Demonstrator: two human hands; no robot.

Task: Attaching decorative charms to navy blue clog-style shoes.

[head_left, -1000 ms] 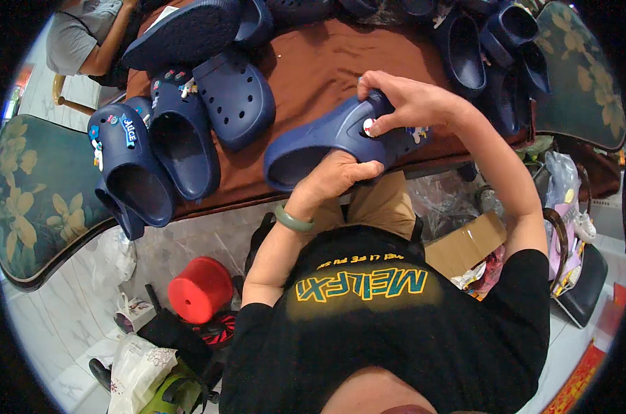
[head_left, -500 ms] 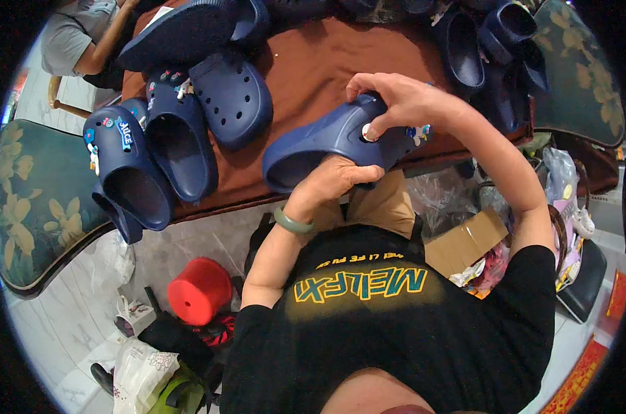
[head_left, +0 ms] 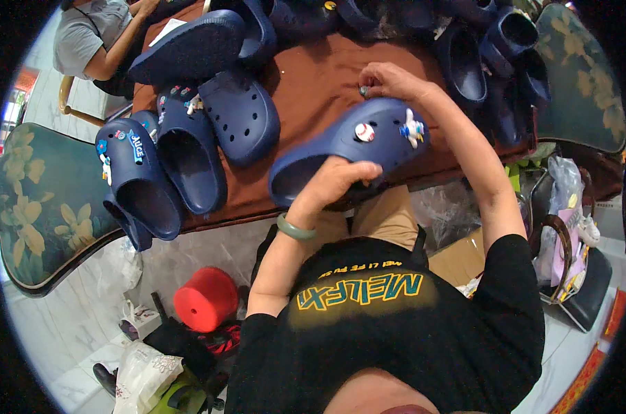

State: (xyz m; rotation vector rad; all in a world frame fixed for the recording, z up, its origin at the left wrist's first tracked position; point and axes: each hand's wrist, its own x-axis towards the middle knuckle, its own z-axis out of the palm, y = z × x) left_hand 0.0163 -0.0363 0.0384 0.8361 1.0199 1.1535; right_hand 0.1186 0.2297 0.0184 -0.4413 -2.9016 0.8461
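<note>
A navy blue clog (head_left: 389, 121) is tilted over the near edge of the cloth. My left hand (head_left: 337, 181), a green bangle at its wrist, grips it with fingers inside the opening and thumb outside. On the clog's upper sit a baseball-shaped charm (head_left: 364, 132) and a white-and-blue figure charm (head_left: 413, 129). Just beyond the clog's far side, my right hand (head_left: 393, 79) has its fingertips pinched on a small bluish-grey piece (head_left: 364, 90), too small to name. Left of it lie a bare clog (head_left: 240, 117) and charm-decorated clogs (head_left: 130, 172).
More navy clogs (head_left: 461, 62) line the far and right parts of the brown cloth (head_left: 320, 76). Flower-patterned chair backs (head_left: 44, 214) flank the table. A red stool (head_left: 206, 299) and bags (head_left: 144, 376) are on the floor. Another person (head_left: 95, 41) is at the far left.
My right hand has left the clog's upper and moved away to its far side, fingertips pinched. The baseball charm now shows fully. My left hand keeps its grip; the view has shifted slightly.
</note>
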